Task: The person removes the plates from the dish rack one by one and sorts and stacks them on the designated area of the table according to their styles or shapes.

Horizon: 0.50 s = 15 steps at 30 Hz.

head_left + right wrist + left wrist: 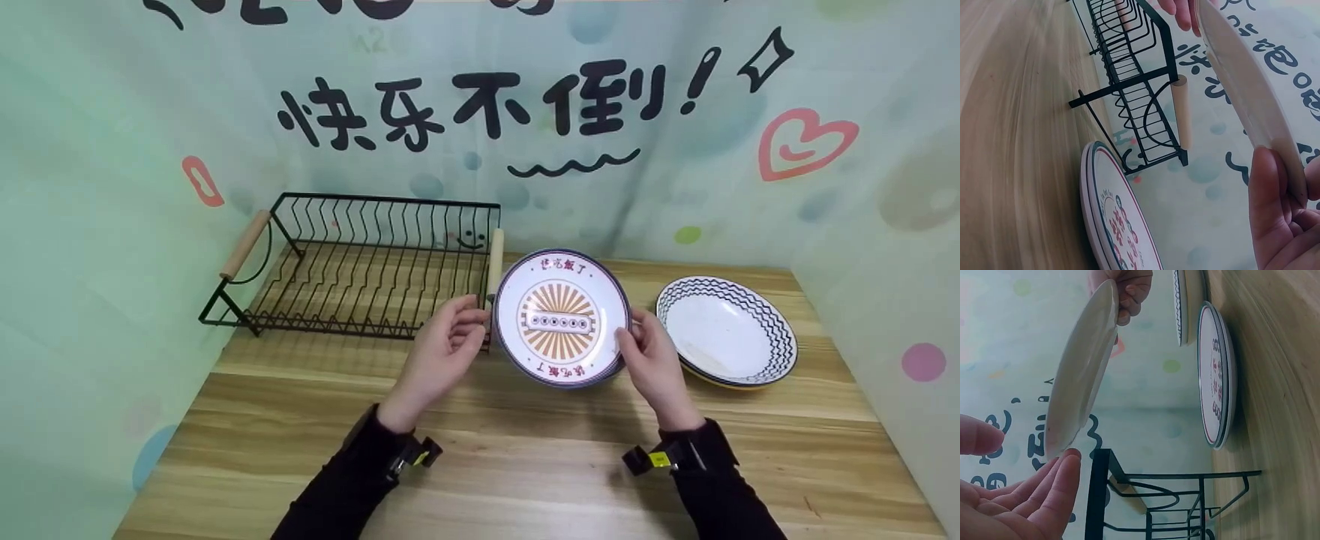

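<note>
My right hand (660, 375) pinches the right edge of a white plate (561, 289), thumb on its printed face and fingers behind. An orange sunburst and red characters mark that face; the plain back shows in both wrist views. At the plate's left edge is my left hand (439, 352), its thumb standing away from the other fingers. The left wrist view shows those fingertips right at the plate's rim. Beneath the raised plate, stacked plates (1213, 377) with red print and a dark rim line lie on the table, mostly hidden in the head view.
A black wire dish rack (375, 198) with wooden handles stands at the back left, close beside the held plate. To the right sits a white bowl (720, 330) with a black wavy-lined rim. A printed cloth backdrop (480, 157) rises behind the wooden table (525, 465).
</note>
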Tool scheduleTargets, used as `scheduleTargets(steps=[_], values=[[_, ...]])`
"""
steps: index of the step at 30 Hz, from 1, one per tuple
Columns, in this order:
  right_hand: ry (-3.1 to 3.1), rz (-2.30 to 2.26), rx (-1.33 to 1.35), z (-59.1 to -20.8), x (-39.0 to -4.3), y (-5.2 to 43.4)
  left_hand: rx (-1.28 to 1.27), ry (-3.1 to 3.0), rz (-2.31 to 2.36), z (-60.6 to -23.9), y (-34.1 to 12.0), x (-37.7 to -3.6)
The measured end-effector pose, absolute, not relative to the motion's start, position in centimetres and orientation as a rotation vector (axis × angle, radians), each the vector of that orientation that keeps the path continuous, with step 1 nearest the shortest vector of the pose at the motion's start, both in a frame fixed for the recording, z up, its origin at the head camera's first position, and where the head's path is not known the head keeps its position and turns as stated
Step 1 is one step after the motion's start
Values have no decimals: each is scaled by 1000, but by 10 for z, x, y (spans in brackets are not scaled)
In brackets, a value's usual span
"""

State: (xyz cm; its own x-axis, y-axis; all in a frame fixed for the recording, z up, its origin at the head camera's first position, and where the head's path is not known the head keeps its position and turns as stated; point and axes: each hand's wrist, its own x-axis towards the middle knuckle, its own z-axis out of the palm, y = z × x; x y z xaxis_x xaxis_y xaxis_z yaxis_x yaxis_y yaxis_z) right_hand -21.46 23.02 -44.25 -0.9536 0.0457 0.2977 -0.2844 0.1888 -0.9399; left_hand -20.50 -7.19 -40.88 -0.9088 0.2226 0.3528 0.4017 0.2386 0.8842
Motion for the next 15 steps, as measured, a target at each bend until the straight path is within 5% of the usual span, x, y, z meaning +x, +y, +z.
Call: scheduleTargets(steps=[15], values=[[-2298, 1782, 152, -448, -216, 245, -592, -2447, -1524, -402, -86, -202]])
